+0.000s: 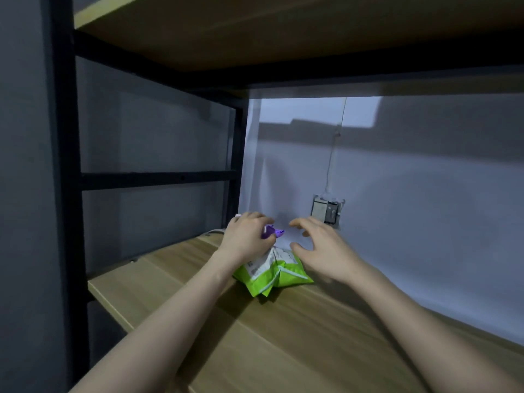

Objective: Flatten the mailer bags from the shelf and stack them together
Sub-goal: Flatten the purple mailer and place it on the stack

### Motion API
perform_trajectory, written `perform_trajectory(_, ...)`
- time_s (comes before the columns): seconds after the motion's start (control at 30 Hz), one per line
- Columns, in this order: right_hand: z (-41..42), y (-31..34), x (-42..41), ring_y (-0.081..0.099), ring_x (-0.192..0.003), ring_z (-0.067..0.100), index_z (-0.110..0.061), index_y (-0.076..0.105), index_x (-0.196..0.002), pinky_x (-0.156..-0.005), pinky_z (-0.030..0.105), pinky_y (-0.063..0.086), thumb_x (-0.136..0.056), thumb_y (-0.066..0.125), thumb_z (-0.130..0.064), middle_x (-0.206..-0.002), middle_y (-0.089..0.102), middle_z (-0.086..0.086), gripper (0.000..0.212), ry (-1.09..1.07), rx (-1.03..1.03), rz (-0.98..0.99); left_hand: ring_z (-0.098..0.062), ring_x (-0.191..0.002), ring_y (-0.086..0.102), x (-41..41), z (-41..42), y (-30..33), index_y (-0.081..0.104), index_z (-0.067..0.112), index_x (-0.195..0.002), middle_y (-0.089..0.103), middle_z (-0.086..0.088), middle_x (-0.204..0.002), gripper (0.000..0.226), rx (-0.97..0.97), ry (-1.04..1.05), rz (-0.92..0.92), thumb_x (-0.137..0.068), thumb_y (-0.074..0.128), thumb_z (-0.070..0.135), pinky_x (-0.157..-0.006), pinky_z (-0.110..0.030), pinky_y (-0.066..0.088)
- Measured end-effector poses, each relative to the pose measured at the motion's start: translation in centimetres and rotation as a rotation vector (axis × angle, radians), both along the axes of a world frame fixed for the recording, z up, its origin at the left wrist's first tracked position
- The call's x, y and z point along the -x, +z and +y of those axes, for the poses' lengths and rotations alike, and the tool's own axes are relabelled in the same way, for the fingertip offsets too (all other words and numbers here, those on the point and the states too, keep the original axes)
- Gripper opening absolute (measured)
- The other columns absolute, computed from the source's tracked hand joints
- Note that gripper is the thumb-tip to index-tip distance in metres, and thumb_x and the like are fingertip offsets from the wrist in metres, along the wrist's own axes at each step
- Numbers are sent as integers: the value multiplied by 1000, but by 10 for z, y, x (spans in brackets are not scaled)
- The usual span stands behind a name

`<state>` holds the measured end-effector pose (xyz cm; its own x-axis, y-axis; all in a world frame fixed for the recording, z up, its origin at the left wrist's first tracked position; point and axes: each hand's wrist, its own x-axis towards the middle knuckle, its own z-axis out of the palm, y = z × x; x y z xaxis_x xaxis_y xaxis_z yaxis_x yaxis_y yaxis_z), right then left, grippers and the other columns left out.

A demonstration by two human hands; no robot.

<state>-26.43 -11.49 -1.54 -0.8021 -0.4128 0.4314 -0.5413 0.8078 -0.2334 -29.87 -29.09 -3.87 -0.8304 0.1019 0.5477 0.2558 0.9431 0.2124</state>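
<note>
On the wooden shelf board [255, 344] of a black metal rack [68, 171], a crumpled lime-green mailer bag [276, 275] with a white printed label on its upper face lies near the back, close to the grey-white wall [411, 222]. Just beyond it, at its 12 o'clock, a purple mailer bag [272, 231] shows only as a small bunched piece sticking out of the left hand [246, 239]. That hand is curled over the purple bag, fingers bent round it and gripping it, with the wrist lying across the green bag's 10 o'clock corner. The right hand [320, 251] hovers at the green bag's 2 o'clock, fingers spread and loosely bent with the thumb set apart, pinching nothing; whether its palm touches the green bag cannot be told. A sliver of white material [217, 231] pokes out at the left hand's 9 o'clock, too hidden to identify. On the wall at the right hand's 1 o'clock sits a small grey wall socket [327, 211] with a thin pale cable [331, 163] running up from it. The underside of a second wooden shelf [283, 29] spans overhead.
</note>
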Motion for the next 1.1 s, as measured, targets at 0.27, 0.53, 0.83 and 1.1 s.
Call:
perform_trajectory(0.27, 8, -1, 3, 53, -111, 18, -23, 51, -124, -94, 40, 44, -88, 52, -28, -123, 52, -3, 36, 30, 87, 4, -29, -100, 56, 6, 4, 6, 70, 17, -97, 59, -7, -101, 15, -194, 23, 67, -86, 61, 18, -77, -34, 44)
perform_trajectory(0.53, 29, 6, -12, 50, -118, 18, -19, 47, -127, -99, 38, 41, -89, 52, -25, -129, 49, 0, 39, 50, 98, 48, -9, -74, 53, -3, 4, 18, 60, 7, -80, 53, -6, -84, 13, -641, -151, 544, -84, 57, -5, -65, -19, 35)
perform_trajectory(0.83, 81, 13, -58, 47, -122, 18, -21, 34, -131, -99, 34, 37, -96, 38, -40, -134, 42, 1, 40, -32, 349, 111, -8, -77, 56, -70, 70, 55, 58, 22, -79, 60, 0, -82, 20, -922, -562, 493, -89, 59, 5, -76, -21, 43)
perform_trajectory(1.1, 156, 28, -155, 60, -99, 20, -17, 62, -104, -91, 37, 42, -101, 24, -39, -97, 66, -1, 44, -141, 610, 30, -7, -59, 49, -132, 152, 45, 60, 11, -87, 56, -2, -71, 14, -1306, -784, 139, -97, 50, 11, -51, -16, 41)
